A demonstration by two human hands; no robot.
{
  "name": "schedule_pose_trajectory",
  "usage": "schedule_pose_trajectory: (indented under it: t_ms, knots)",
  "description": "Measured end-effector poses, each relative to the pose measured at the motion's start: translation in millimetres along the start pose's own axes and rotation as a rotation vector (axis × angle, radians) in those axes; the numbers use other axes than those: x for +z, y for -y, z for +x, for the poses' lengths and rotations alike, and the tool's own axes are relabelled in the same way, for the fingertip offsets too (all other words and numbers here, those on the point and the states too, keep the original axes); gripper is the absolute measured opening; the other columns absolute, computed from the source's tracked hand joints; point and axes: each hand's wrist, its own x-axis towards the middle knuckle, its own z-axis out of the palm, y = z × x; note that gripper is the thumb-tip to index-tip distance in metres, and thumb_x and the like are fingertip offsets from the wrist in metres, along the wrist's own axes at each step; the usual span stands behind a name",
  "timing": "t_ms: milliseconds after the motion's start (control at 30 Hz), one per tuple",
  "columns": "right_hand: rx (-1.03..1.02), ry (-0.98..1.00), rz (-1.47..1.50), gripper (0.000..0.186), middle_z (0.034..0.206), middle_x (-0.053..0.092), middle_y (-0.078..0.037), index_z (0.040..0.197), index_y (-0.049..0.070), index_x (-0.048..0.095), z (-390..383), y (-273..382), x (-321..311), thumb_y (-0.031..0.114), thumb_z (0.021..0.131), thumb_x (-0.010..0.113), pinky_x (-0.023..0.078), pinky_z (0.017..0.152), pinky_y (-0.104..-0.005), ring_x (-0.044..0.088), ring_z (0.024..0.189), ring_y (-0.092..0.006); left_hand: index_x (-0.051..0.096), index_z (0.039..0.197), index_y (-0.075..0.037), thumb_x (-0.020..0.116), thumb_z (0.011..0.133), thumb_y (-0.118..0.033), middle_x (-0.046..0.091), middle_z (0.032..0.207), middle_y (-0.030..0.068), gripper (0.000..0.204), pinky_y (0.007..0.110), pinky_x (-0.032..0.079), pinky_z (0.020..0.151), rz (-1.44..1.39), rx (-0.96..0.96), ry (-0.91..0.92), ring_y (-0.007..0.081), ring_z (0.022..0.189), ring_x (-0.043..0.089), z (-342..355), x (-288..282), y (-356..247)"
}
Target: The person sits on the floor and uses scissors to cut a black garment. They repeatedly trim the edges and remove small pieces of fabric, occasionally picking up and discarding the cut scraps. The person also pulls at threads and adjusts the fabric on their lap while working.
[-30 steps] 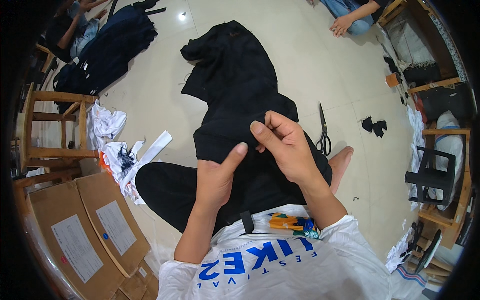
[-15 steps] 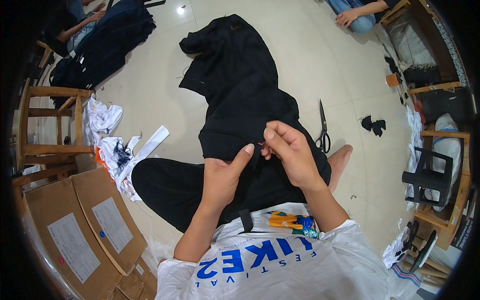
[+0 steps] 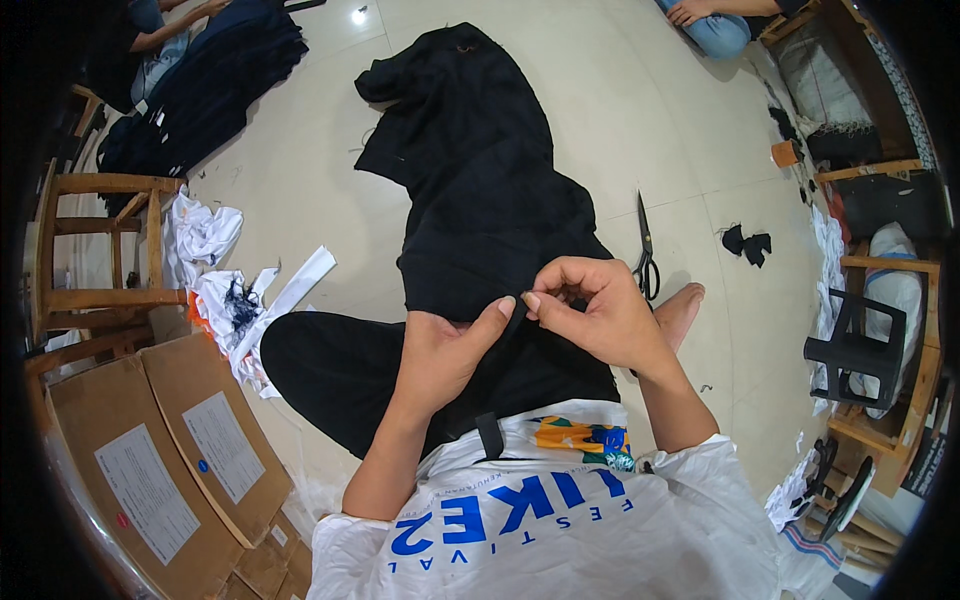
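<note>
A large piece of black cloth lies over my crossed legs and stretches across the tiled floor ahead. My left hand grips its near folded edge, thumb on top and the other fingers hidden underneath. Beside it, my right hand pinches the same edge between thumb and curled fingers, close to my left thumb. Black-handled scissors lie on the floor to the right, near my bare foot.
At left are a wooden stool, white cloth scraps, cardboard boxes and dark piled garments. At right are black scraps, a black plastic stool and wooden shelving. Two other people sit at the top left and top right.
My right hand has moved down along the cloth edge, its pinch now lower and nearer my left thumb. My left hand has shifted slightly right, still on the cloth.
</note>
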Motion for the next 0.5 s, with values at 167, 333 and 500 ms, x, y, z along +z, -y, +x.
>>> schedule_pose_trajectory:
  t_ms: [167, 333, 500]
  knots:
    - [0.049, 0.064, 0.044, 0.011, 0.080, 0.069, 0.000, 0.091, 0.000, 0.069, 1.6, -0.4, -5.1, 0.010, 0.095, 0.072, 0.048, 0.067, -0.0192, 0.061, 0.072, -0.0034, 0.057, 0.135, 0.006, 0.076, 0.090, -0.007, 0.066, 0.129, 0.0128, 0.050, 0.035, 0.049, 0.106, 0.016, -0.050, 0.033, 0.0201, 0.119, 0.063, -0.1, -1.0, -3.6]
    - [0.066, 0.048, 0.074, 0.014, 0.078, 0.069, 0.000, 0.093, 0.000, 0.072, 1.2, -4.6, -7.9, 0.013, 0.094, 0.072, 0.047, 0.065, -0.0209, 0.060, 0.071, -0.0042, 0.056, 0.135, 0.006, 0.076, 0.091, -0.006, 0.066, 0.130, 0.0127, 0.050, 0.035, 0.048, 0.106, 0.032, -0.043, 0.023, 0.0198, 0.119, 0.063, -0.3, -1.6, -2.6]
    - [0.061, 0.032, 0.097, 0.013, 0.079, 0.070, 0.000, 0.095, 0.000, 0.074, 0.3, -6.4, -7.4, 0.013, 0.094, 0.072, 0.047, 0.065, -0.0214, 0.060, 0.072, -0.0046, 0.055, 0.131, 0.009, 0.074, 0.093, -0.005, 0.066, 0.124, 0.0135, 0.045, 0.031, 0.056, 0.094, -0.008, 0.018, 0.001, 0.0175, 0.113, 0.064, 1.0, 0.8, 0.6]
